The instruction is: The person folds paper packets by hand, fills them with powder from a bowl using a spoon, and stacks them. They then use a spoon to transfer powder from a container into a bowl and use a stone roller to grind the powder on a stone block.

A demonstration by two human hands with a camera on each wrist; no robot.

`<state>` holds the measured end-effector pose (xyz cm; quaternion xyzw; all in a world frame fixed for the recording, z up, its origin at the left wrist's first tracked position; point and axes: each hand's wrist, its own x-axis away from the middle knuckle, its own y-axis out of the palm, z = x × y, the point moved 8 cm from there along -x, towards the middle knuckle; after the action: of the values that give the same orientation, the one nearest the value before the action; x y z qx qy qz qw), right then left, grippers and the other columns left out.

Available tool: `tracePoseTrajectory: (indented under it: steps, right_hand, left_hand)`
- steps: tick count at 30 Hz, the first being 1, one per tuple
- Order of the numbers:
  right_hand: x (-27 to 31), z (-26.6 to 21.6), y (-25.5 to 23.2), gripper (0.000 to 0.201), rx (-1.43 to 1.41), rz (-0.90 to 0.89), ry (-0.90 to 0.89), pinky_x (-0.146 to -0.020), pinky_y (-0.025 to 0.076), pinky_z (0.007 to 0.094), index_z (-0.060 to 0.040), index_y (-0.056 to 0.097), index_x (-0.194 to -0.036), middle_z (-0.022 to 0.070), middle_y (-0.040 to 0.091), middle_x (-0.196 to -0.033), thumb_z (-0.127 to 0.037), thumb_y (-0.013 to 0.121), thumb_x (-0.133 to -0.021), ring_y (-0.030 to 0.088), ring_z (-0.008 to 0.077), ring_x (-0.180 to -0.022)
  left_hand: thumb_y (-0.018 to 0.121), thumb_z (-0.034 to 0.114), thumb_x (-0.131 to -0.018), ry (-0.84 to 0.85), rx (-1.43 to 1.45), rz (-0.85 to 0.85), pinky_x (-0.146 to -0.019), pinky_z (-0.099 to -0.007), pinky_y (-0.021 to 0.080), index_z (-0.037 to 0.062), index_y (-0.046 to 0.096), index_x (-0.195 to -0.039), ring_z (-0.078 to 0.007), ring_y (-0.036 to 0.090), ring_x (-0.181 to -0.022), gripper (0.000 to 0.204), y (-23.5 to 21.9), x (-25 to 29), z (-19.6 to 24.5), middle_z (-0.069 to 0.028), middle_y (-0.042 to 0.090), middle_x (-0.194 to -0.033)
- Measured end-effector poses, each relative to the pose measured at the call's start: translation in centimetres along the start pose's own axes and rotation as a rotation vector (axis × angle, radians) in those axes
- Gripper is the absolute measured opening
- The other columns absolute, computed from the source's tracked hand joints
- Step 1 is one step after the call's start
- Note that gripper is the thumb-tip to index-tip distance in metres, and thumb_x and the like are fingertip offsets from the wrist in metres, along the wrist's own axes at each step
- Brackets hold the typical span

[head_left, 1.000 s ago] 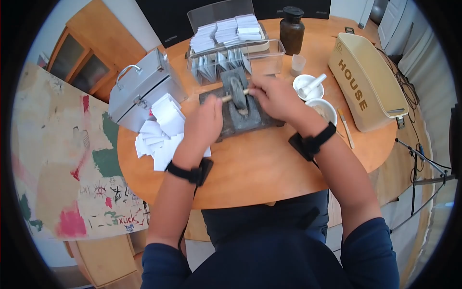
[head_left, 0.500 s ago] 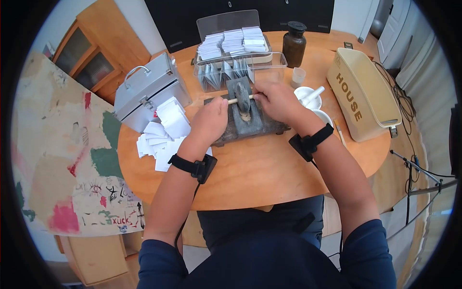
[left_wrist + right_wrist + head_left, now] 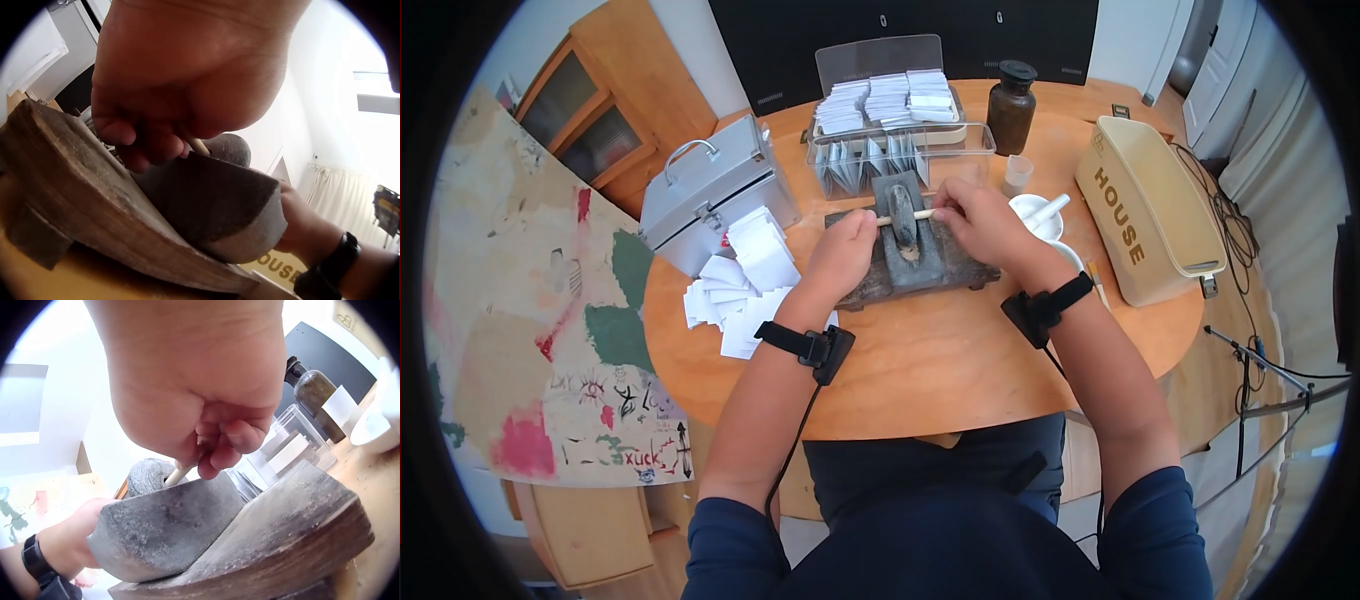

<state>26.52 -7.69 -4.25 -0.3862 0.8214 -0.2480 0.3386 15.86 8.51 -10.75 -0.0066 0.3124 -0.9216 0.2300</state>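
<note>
A dark stone grinding wheel [image 3: 902, 213] stands upright in a boat-shaped stone trough [image 3: 922, 268], with a pale wooden rod [image 3: 178, 477] running through its middle. On the left end of the rod my left hand [image 3: 842, 255] is gripping, fingers curled under the palm. The right end is pinched by my right hand [image 3: 980, 225] between thumb and curled fingers. Some light brown material [image 3: 910, 255] lies in the trough at the wheel's near side. Beneath the trough is a thick wooden base [image 3: 94, 194] on short feet.
White paper packets [image 3: 725, 290] lie loose at left beside a silver metal case [image 3: 715, 195]. Behind the trough stands a clear box [image 3: 960, 150] of packets. To the right are a brown bottle [image 3: 1011, 110], a plastic cup [image 3: 1018, 175], a white mortar [image 3: 1032, 212] and a cream bin [image 3: 1135, 230].
The head view has tilted up, so the table's things appear lower. Both hands keep hold of the rod, which now lies more level; the wheel stays near the trough's far half.
</note>
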Motion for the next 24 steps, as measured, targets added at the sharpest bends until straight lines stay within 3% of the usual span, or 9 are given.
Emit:
tracePoseTrajectory:
  steps: [3,5,6,8,11,12,14,17,24]
  right_hand:
    - [0.1,1.1,0.4,0.011,-0.14,-0.016,0.08,-0.069,0.049,0.0381,-0.0005,0.062,-0.095,0.017,0.067,-0.082,-0.01,0.063,-0.089,0.063,0.0318,-0.075]
    - [0.3,2.0,1.0,0.013,-0.275,-0.058,0.181,-0.066,0.047,0.0353,0.0003,0.062,-0.092,0.0126,0.065,-0.077,-0.012,0.065,-0.089,0.06,0.0236,-0.07]
    - [0.3,2.2,1.0,0.013,-0.275,-0.056,0.185,-0.066,0.047,0.0353,0.0003,0.062,-0.092,0.0126,0.065,-0.077,-0.012,0.065,-0.089,0.06,0.0236,-0.07]
    - [0.2,2.0,1.0,0.012,-0.292,-0.03,0.157,-0.064,0.044,0.0286,-0.0022,0.058,-0.086,0.0015,0.057,-0.074,-0.011,0.064,-0.092,0.05,0.0099,-0.071]
    - [-0.4,2.0,0.9,0.013,-0.229,0.003,0.186,-0.063,0.043,0.0286,-0.0024,0.059,-0.086,0.0015,0.056,-0.074,-0.013,0.064,-0.092,0.05,0.0104,-0.071]
    - [-0.5,2.2,1.0,0.013,-0.232,0.001,0.19,-0.063,0.043,0.0286,-0.0024,0.059,-0.086,0.0015,0.056,-0.074,-0.013,0.064,-0.092,0.05,0.0104,-0.071]
    - [-0.8,2.8,1.1,0.016,-0.241,0.01,0.206,-0.066,0.048,0.0352,-0.0017,0.063,-0.089,0.0115,0.065,-0.075,-0.018,0.065,-0.089,0.061,0.0219,-0.071]
    - [0.1,2.8,1.4,0.017,-0.256,0.035,0.137,-0.067,0.048,0.0358,-0.0016,0.063,-0.089,0.013,0.064,-0.075,-0.018,0.064,-0.09,0.061,0.0236,-0.071]
    - [-0.3,2.7,1.0,0.019,-0.15,0.061,0.225,-0.069,0.049,0.0385,-0.0018,0.064,-0.089,0.0169,0.066,-0.079,-0.021,0.063,-0.09,0.064,0.0304,-0.075]
  left_hand:
    - [0.041,0.034,-0.104,-0.065,0.132,0.018,-0.061,-0.0274,0.04,0.0022,0.054,-0.086,-0.0103,0.047,-0.065,0.039,-0.2,0.2,-0.3,0.0007,0.049,-0.071]
    - [0.04,0.037,-0.102,-0.067,0.033,0.019,-0.074,-0.0418,0.045,-0.0007,0.057,-0.088,-0.0327,0.059,-0.079,0.044,-0.4,0.4,-0.1,-0.0175,0.061,-0.08]
    - [0.04,0.037,-0.102,-0.066,0.034,0.015,-0.074,-0.0418,0.045,-0.0007,0.057,-0.088,-0.0327,0.059,-0.079,0.044,-0.4,0.6,0.7,-0.0175,0.061,-0.08]
    - [0.042,0.039,-0.101,-0.155,-0.108,0.116,-0.071,-0.0433,0.045,0.0007,0.058,-0.088,-0.0353,0.059,-0.076,0.043,-1.5,1.2,1.9,-0.0178,0.061,-0.078]
    - [0.045,0.039,-0.1,-0.051,-0.254,0.185,-0.069,-0.045,0.045,0.0026,0.06,-0.088,-0.0382,0.059,-0.076,0.041,-2.2,0.7,2.8,-0.0186,0.062,-0.077]
    - [0.045,0.039,-0.1,-0.055,-0.255,0.182,-0.069,-0.045,0.045,0.0026,0.06,-0.088,-0.0382,0.059,-0.076,0.041,-2.2,0.8,2.7,-0.0186,0.062,-0.077]
    - [0.047,0.037,-0.099,-0.051,-0.299,0.164,-0.07,-0.0461,0.046,0.0039,0.06,-0.089,-0.0403,0.06,-0.08,0.037,-2.2,0.8,3.0,-0.0204,0.062,-0.08]
    - [0.046,0.038,-0.099,-0.119,-0.267,0.121,-0.071,-0.047,0.046,0.0037,0.061,-0.089,-0.0408,0.061,-0.082,0.038,-1.8,2.3,3.2,-0.021,0.063,-0.081]
    - [0.044,0.04,-0.1,-0.101,-0.2,0.196,-0.074,-0.048,0.047,0.0041,0.062,-0.091,-0.0418,0.061,-0.085,0.041,-2.0,0.9,2.5,-0.0217,0.064,-0.083]
